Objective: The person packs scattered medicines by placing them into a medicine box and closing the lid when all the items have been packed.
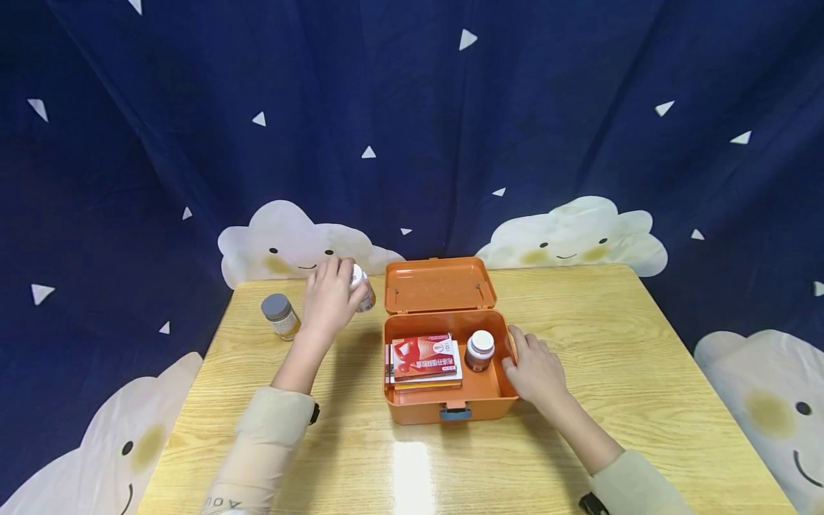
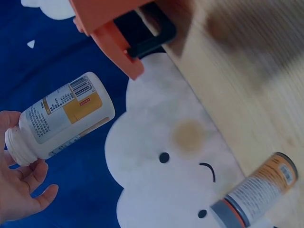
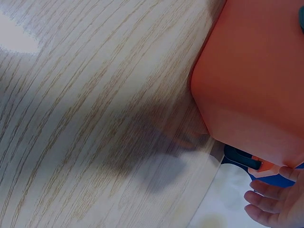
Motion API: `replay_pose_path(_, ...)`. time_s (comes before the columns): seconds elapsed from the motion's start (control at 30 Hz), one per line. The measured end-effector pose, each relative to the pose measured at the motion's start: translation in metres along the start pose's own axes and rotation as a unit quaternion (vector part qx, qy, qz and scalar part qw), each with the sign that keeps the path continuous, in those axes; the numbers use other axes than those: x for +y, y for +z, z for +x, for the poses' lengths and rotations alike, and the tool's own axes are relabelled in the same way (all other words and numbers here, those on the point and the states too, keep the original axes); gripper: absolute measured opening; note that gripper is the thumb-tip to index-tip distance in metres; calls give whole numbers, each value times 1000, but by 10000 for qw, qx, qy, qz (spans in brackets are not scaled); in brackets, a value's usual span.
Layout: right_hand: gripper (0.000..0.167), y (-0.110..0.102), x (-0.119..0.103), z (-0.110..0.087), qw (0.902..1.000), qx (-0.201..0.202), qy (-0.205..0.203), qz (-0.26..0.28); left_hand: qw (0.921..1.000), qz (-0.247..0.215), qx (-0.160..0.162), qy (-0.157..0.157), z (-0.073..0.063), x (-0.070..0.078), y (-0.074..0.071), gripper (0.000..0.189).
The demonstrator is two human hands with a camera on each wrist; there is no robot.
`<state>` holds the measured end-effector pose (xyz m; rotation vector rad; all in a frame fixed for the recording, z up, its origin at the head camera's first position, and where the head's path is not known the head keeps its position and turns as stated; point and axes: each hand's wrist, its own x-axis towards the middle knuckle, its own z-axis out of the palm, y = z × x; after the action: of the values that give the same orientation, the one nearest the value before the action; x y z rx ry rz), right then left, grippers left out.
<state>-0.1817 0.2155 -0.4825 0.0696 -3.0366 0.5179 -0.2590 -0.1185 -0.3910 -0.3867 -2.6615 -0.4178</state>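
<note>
My left hand (image 1: pixel 330 297) grips a white medicine bottle (image 2: pixel 69 114) by its cap end, raised left of the box's lid. The bottle is tilted, its orange-and-white label showing. An open orange storage box (image 1: pixel 450 413) stands in the middle of the table. Over its right rim lies my right hand (image 1: pixel 537 368), thumb on the inner side and fingers outside. Inside, red and white medicine boxes (image 1: pixel 423 356) are stacked at the left, and a brown bottle with a white cap (image 1: pixel 479 350) stands at the right. Left of my left hand stands a grey-capped bottle (image 1: pixel 281 317).
The box's lid (image 1: pixel 440 285) is tipped back toward the curtain. A blue-grey latch (image 1: pixel 455 413) sits on the front wall. The wooden table (image 1: pixel 618 343) ends at a dark blue curtain (image 1: pixel 412 107) with white clouds and triangles.
</note>
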Motion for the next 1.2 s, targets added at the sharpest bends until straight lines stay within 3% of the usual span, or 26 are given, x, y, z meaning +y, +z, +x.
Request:
replay_pose_path(0.6,56,-2,-1,0,10000,-44,37,5,9950,280,-142,947,8,50,7,36)
replay_pose_path(1.2,56,-1,0,0,10000,-27,19,8,9820,371,-676,1721,2,91,23,41)
